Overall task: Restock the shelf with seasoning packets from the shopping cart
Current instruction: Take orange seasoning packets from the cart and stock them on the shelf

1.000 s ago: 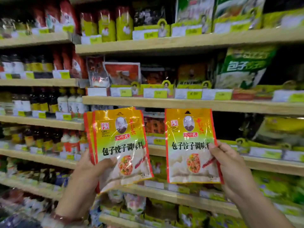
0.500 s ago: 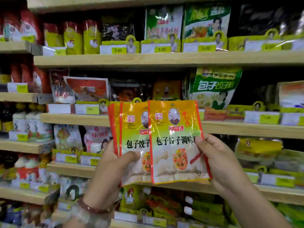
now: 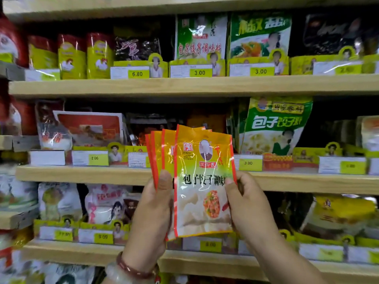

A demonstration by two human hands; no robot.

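Note:
I hold a fanned stack of yellow-and-red seasoning packets (image 3: 202,181) upright in front of the middle shelf (image 3: 86,174). My left hand (image 3: 152,214) grips the stack's left side, thumb on the front. My right hand (image 3: 249,208) pinches the front packet's right edge, thumb over the printed text. The rear packets (image 3: 158,148) peek out to the left behind the front one. A dark gap in the shelf row shows just behind the stack's top. The shopping cart is out of view.
Wooden shelves run across the whole view, packed with seasoning bags behind yellow price tags. A big green dumpling-seasoning bag (image 3: 274,126) stands right of the packets, a red-and-white box (image 3: 90,128) to their left. The shelf above (image 3: 184,85) carries green bags (image 3: 201,35).
My two hands have come together: the single packet in my right hand now lies on the front of the left hand's stack. The view has risen and moved closer to the shelves.

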